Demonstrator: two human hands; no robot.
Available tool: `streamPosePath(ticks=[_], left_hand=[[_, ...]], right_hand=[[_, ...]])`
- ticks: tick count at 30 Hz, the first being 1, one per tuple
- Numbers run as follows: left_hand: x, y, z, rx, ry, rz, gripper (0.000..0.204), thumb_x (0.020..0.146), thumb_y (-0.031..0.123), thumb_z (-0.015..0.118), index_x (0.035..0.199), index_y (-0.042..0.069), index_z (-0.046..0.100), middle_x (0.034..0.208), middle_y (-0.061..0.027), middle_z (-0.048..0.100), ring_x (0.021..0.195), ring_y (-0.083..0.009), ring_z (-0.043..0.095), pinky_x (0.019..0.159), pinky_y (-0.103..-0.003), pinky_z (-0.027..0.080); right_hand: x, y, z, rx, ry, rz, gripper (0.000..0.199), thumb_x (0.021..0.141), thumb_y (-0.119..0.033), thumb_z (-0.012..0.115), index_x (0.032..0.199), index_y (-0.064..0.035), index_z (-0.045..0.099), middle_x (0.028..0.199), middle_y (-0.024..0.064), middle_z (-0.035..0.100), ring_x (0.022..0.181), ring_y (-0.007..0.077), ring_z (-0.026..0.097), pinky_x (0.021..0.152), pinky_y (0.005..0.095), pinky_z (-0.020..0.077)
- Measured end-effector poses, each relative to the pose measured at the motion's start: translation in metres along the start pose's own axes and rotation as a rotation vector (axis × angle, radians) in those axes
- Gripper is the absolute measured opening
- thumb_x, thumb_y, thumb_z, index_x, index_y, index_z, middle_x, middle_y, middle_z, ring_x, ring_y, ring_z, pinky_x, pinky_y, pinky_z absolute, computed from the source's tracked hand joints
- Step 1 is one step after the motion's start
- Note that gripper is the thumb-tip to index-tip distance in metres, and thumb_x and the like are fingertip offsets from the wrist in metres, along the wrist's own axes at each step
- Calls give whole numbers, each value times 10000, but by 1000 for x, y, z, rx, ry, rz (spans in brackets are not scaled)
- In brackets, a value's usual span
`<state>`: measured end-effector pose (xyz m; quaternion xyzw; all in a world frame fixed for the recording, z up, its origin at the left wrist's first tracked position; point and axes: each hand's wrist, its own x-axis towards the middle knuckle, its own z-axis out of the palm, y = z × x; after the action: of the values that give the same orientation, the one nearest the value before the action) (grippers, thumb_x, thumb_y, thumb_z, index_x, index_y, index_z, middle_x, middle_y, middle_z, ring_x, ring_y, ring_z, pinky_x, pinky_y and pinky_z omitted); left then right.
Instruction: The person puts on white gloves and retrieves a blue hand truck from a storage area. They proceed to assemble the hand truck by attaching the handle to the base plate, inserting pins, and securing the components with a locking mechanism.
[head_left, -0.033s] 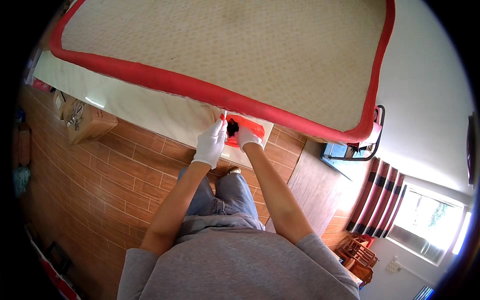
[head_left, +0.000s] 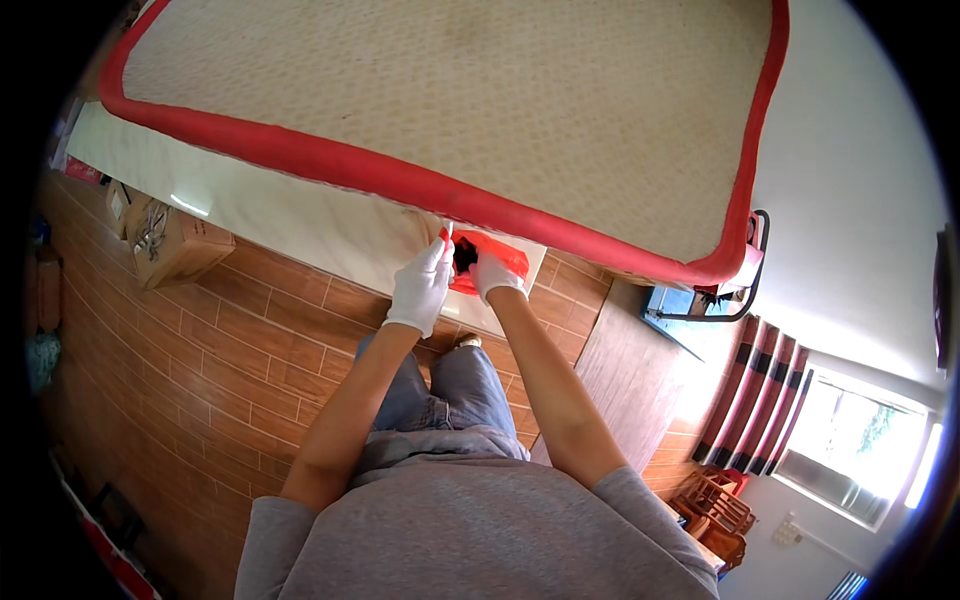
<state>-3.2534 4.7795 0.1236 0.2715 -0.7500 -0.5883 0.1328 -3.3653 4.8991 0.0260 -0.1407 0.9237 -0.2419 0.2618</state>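
Note:
A red plastic bag (head_left: 512,257) rests on the pale marble-look slab (head_left: 300,215), its mouth spread and something black (head_left: 465,253) showing inside. My left hand (head_left: 425,285), in a white glove, is closed on the bag's left edge, with a bit of red at its fingertips. A thin white piece stands up beside those fingertips; I cannot make out what it is. On the right side of the mouth, my right hand (head_left: 493,275), gloved in white too, grips the plastic. Its fingertips are partly hidden by the bag.
Just beyond the bag, a beige mattress with a red border (head_left: 430,190) overhangs the slab. Cardboard boxes (head_left: 175,240) stand on the wood-look floor (head_left: 190,340) at left. To the right are a blue panel (head_left: 672,312), a black metal frame (head_left: 763,270), a striped curtain (head_left: 752,400) and wooden chairs (head_left: 718,503).

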Motion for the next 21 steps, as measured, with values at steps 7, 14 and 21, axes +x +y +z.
streamPosePath(ticks=[7, 14, 21], left_hand=[[1, -3, -1, -10, -25, -4, 326, 958, 185, 548, 1279, 129, 559, 677, -92, 591, 576, -167, 564, 591, -315, 484], [1, 7, -1, -27, -41, -52, 318, 966, 220, 536, 1270, 132, 568, 681, -96, 580, 583, -168, 562, 598, -317, 478], [-1, 3, 3, 6, 44, 90, 304, 966, 226, 535, 1245, 117, 585, 707, -98, 599, 610, -186, 579, 611, -328, 479]], right_hand=[[-6, 5, -10, -208, -97, 32, 337, 928, -235, 461, 1180, -37, 567, 1119, 224, 612, 1045, 357, 589, 893, 439, 453], [-18, 0, -30, 380, -198, 241, 357, 941, -287, 454, 1039, 20, 607, 916, 174, 665, 849, 302, 631, 790, 418, 482], [-26, -7, -35, 173, -109, 282, 376, 964, -290, 400, 1036, 11, 615, 946, 149, 675, 863, 278, 628, 826, 384, 471]])
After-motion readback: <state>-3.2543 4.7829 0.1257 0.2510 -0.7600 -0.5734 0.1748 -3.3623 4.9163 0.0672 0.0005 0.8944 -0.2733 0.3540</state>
